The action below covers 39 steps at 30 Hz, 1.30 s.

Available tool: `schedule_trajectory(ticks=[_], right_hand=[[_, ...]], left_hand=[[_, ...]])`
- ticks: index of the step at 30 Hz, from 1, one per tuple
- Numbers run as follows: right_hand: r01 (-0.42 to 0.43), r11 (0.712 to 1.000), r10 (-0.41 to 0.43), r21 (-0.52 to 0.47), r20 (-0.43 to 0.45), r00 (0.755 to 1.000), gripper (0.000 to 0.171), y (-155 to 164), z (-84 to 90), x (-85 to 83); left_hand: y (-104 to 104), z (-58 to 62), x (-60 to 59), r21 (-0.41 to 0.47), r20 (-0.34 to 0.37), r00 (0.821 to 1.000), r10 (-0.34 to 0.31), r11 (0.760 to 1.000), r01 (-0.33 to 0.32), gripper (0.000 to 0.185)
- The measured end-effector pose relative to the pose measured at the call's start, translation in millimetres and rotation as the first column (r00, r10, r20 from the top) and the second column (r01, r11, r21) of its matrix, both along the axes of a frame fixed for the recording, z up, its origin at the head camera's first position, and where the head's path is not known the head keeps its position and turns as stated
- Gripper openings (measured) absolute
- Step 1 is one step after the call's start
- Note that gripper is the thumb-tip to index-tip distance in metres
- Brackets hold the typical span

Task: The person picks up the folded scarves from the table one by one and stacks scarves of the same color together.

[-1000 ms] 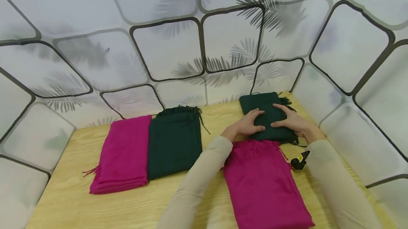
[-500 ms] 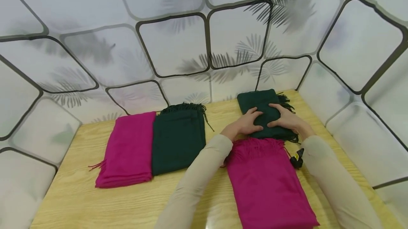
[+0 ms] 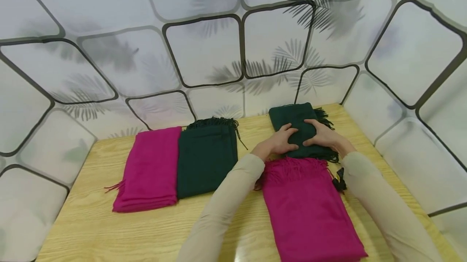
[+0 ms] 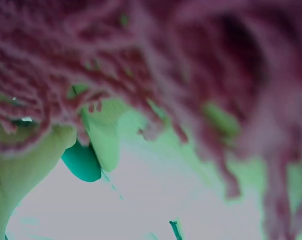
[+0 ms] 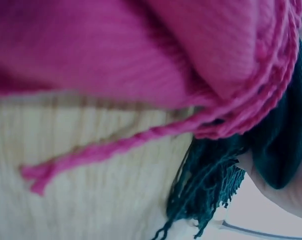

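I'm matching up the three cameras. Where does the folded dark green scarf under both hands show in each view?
Head: dark green scarf far right on the table, under the left hand and right hand.
Left wrist: too blurred to tell; mostly pink fringe.
Right wrist: right edge, its green fringe hanging below.
Shared landmark: the pink scarf just before it.

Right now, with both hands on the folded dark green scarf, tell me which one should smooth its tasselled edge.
Probably the right hand. It rests on the dark green scarf next to the tassels; the left hand lies on the far side from them.
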State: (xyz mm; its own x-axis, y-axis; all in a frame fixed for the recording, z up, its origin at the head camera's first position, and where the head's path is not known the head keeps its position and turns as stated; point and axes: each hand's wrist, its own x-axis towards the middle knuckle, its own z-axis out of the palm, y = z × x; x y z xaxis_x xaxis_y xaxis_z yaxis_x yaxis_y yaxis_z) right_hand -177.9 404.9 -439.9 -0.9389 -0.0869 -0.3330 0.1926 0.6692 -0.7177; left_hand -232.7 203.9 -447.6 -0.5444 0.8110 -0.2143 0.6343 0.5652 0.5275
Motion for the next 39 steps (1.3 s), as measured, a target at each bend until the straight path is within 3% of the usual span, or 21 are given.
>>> schedule_trajectory(ticks=[5, 17, 26, 39], right_hand=[[-0.032, 0.998, 0.032, 0.063, -0.003, 0.999, 0.096, -10, 4.6, -3.2], [-0.085, 0.992, 0.086, 0.088, 0.0, 0.996, 0.095, -28, 8.3, -8.6], [-0.177, 0.962, 0.182, 0.21, -0.005, 0.983, 0.09, -43, 12.2, -14.4], [-0.215, 0.943, 0.214, 0.256, 0.031, 0.976, 0.091, -61, 16.2, -22.6]], left_hand=[[-7, 0.0, -1.5, 0.0, -0.005, 1.0, 0.007, 1.0, -0.007, 0.062], [-23, 0.4, 1.5, -0.017, -0.017, 0.999, 0.047, 0.999, -0.048, 0.063], [-35, 3.1, 4.4, -0.026, -0.012, 0.998, 0.069, 0.997, -0.069, 0.062], [-53, 3.9, 1.5, -0.028, -0.002, 0.996, 0.085, 0.996, -0.085, 0.063]])
